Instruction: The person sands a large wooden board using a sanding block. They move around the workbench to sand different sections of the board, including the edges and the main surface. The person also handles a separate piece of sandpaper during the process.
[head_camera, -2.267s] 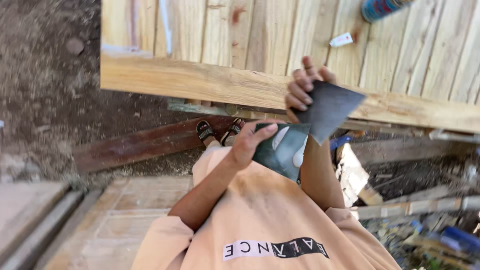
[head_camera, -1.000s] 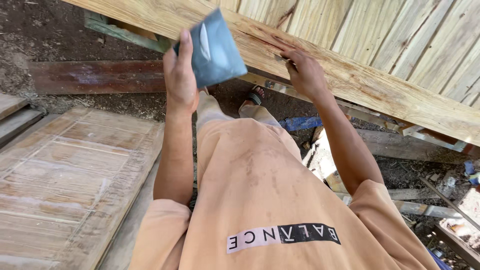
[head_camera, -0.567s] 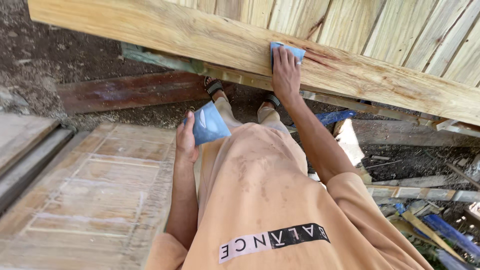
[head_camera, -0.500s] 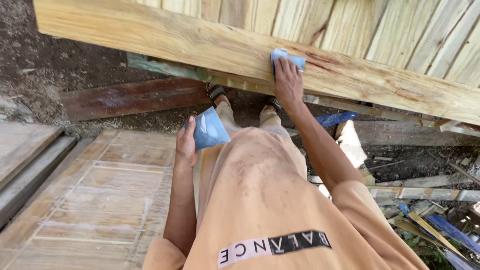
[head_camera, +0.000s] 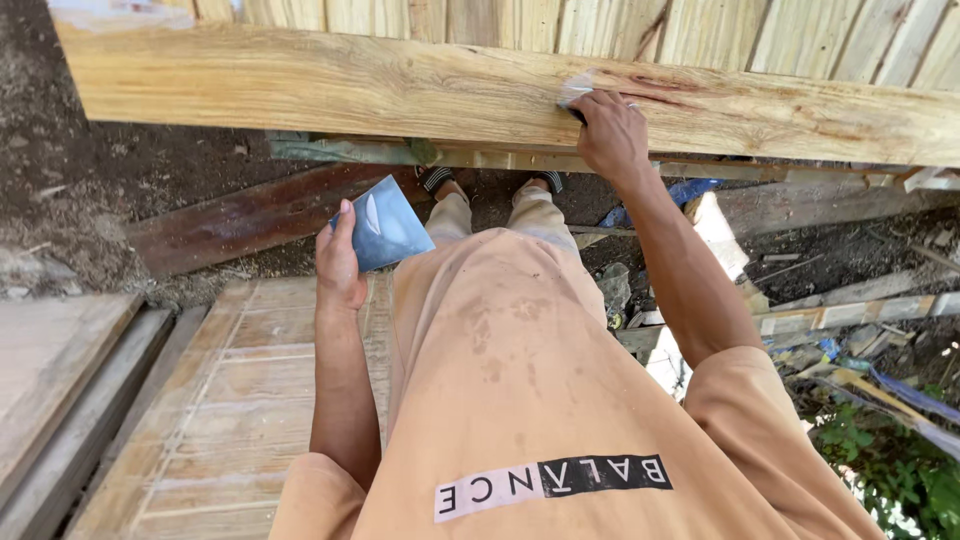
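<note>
The right hand (head_camera: 612, 135) is pressed flat on the long plank (head_camera: 300, 85), fingers curled down over a small folded piece of sandpaper (head_camera: 574, 90) that peeks out pale blue-grey just past the fingertips on their left side. So the sheet sits under and slightly left of those fingers, pinned against the wood right beside a reddish streak in the grain. The plank's long axis runs left to right across the view, dipping a little toward the right, and most of its bare length stretches away to the left of the hand. Over on the other side, the left hand (head_camera: 340, 262) is held up at waist height, well apart from the plank, thumb and fingers closed on the edge of a bigger blue-grey sheet of sandpaper (head_camera: 385, 224), which stands out tilted with 1 corner pointing up. Only 1 hand is on the wood, then, and it is the right; the left is nearer the body than the board. Under the plank, 2 sandalled feet (head_camera: 437, 180) show on dark soil, with a dark reddish board (head_camera: 240, 215) lying at a slant to the left of them. Pale wooden panels (head_camera: 230, 400) lie flat at lower left, and scrap timber (head_camera: 850, 310) and greenery crowd the right.
</note>
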